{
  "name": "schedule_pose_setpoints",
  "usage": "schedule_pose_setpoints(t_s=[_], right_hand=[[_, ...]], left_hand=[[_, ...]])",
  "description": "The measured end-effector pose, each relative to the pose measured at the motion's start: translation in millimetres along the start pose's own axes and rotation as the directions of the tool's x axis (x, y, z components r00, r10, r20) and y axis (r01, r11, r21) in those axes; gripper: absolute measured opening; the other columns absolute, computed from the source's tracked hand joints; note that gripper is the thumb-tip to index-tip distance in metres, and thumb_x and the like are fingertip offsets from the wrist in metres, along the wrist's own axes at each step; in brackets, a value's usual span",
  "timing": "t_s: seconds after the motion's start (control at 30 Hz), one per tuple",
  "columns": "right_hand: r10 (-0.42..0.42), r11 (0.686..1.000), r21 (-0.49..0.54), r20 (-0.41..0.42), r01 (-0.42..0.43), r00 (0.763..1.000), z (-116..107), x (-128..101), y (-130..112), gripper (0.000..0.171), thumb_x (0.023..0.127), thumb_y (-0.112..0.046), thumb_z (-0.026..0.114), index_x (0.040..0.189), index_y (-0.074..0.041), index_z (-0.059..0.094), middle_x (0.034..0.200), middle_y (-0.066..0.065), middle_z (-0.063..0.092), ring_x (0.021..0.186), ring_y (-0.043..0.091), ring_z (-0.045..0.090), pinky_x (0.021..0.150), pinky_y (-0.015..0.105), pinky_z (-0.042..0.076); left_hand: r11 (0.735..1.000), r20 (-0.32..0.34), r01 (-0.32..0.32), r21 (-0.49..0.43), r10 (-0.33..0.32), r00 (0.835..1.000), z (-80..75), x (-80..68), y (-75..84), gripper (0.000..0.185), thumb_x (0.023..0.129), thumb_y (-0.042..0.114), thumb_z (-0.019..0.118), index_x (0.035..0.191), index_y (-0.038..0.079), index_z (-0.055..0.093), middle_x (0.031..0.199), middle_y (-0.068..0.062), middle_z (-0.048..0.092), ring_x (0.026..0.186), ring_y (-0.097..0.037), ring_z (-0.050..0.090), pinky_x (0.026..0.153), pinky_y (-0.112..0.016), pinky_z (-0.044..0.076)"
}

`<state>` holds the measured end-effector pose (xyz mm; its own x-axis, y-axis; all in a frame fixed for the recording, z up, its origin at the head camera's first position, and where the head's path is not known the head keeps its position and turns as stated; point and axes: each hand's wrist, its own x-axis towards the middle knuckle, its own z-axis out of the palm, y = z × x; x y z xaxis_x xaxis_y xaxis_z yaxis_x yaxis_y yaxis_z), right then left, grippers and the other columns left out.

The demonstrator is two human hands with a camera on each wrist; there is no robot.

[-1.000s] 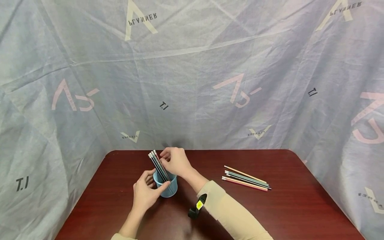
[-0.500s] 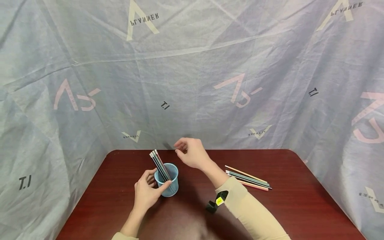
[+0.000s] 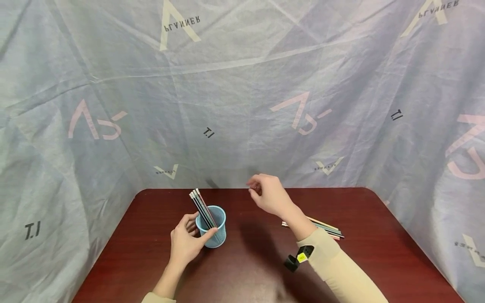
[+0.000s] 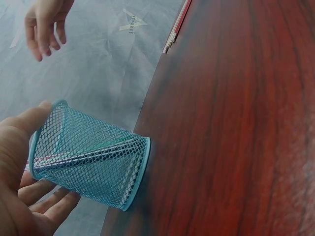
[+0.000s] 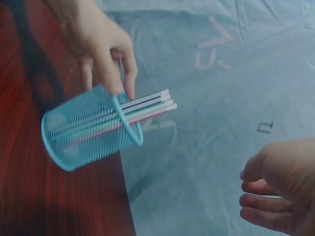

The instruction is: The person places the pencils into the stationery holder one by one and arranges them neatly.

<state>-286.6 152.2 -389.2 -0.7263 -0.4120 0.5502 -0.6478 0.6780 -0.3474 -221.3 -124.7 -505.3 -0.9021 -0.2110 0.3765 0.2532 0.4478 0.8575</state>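
- At near left, the left hand (image 3: 185,242) is curled round one side of a blue mesh pencil cup (image 3: 219,240), gripping it near the rim on the table (image 3: 379,252).
- Inside lean eraser-tipped pencils (image 3: 202,207).
- Rightward, loose pencils (image 3: 329,229) lie partly hidden by the right forearm (image 3: 299,221).
- Farther, the right hand (image 3: 270,194), loosely bent and holding nothing, has drawn away from the cup: its bundle looks settled.

Cup (image 3: 221,236) left of loose pencils (image 3: 329,229)
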Motion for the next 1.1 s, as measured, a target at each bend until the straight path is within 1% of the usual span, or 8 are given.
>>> schedule_pose_setpoints(t_s=[0.13,0.27,0.37,0.5,0.63,0.77,0.93,1.1], right_hand=[[0.019,1.0,-0.013,-0.004,-0.019,1.0,-7,-12,16,0.011,0.09,-0.002,0.077,0.1,-0.007,0.077,0.089,0.002,0.075,0.076,0.012,0.07,0.068,0.027,0.061],[0.038,0.999,-0.021,-0.011,-0.038,0.999,-12,-25,34,0.012,0.088,-0.001,0.078,0.098,-0.008,0.077,0.085,0.001,0.074,0.073,0.01,0.069,0.066,0.026,0.06],[0.055,0.998,-0.035,-0.013,-0.055,0.998,-15,-36,46,0.012,0.088,-0.001,0.078,0.097,-0.008,0.077,0.085,0.0,0.074,0.072,0.009,0.069,0.065,0.026,0.06],[0.087,0.994,-0.062,-0.01,-0.088,0.996,-20,-50,60,0.011,0.089,-0.002,0.078,0.097,-0.009,0.077,0.085,0.002,0.075,0.072,0.011,0.07,0.064,0.027,0.06],[0.12,0.989,-0.093,0.008,-0.119,0.993,-24,-64,72,0.012,0.088,-0.002,0.078,0.096,-0.009,0.077,0.083,0.0,0.075,0.071,0.01,0.07,0.064,0.028,0.059],[0.152,0.982,-0.113,0.025,-0.148,0.988,-27,-78,84,0.012,0.086,-0.002,0.079,0.094,-0.011,0.076,0.08,-0.003,0.073,0.07,0.008,0.067,0.062,0.027,0.057],[0.191,0.974,-0.13,0.041,-0.185,0.981,-29,-95,98,0.013,0.085,-0.002,0.079,0.093,-0.012,0.076,0.078,-0.005,0.071,0.069,0.007,0.066,0.063,0.025,0.056],[0.212,0.969,-0.141,0.068,-0.201,0.975,-29,-112,108,0.011,0.086,-0.001,0.078,0.093,-0.01,0.076,0.078,-0.006,0.07,0.07,0.007,0.066,0.062,0.025,0.056]], left_hand=[[1.0,-0.005,-0.021,0.005,0.021,1.0,-0.2,-0.9,0.7,0.069,0.071,0.027,0.102,0.126,0.002,0.069,0.118,-0.02,0.079,0.105,-0.037,0.08,0.088,-0.047,0.067],[1.0,-0.007,-0.014,0.013,0.014,1.0,-0.7,-0.5,0.5,0.07,0.069,0.026,0.103,0.126,0.003,0.07,0.118,-0.018,0.08,0.105,-0.034,0.08,0.089,-0.045,0.067],[1.0,-0.006,-0.006,0.011,0.006,1.0,-0.8,-0.3,0.1,0.07,0.068,0.025,0.103,0.126,0.003,0.07,0.119,-0.017,0.08,0.106,-0.033,0.08,0.09,-0.045,0.067],[1.0,-0.001,-0.012,-0.002,0.012,1.0,-0.4,-1.1,-0.2,0.07,0.07,0.027,0.102,0.126,0.001,0.069,0.118,-0.02,0.079,0.107,-0.036,0.079,0.089,-0.047,0.067],[1.0,0.002,-0.015,-0.013,0.015,1.0,-0.4,-1.9,0.0,0.07,0.071,0.027,0.102,0.126,0.0,0.068,0.118,-0.023,0.078,0.107,-0.039,0.079,0.089,-0.049,0.066],[1.0,0.0,-0.013,-0.01,0.013,1.0,-0.6,-2.2,0.4,0.07,0.071,0.027,0.102,0.126,0.001,0.068,0.12,-0.022,0.078,0.107,-0.038,0.079,0.09,-0.049,0.066],[1.0,0.002,-0.02,-0.02,0.02,1.0,-0.6,-1.2,0.4,0.07,0.071,0.026,0.102,0.127,0.0,0.068,0.12,-0.023,0.078,0.107,-0.04,0.079,0.091,-0.049,0.066],[0.999,-0.001,-0.025,-0.029,0.025,1.0,-0.2,-0.5,-0.1,0.07,0.072,0.028,0.102,0.127,0.0,0.068,0.12,-0.023,0.078,0.107,-0.04,0.079,0.091,-0.05,0.066]])
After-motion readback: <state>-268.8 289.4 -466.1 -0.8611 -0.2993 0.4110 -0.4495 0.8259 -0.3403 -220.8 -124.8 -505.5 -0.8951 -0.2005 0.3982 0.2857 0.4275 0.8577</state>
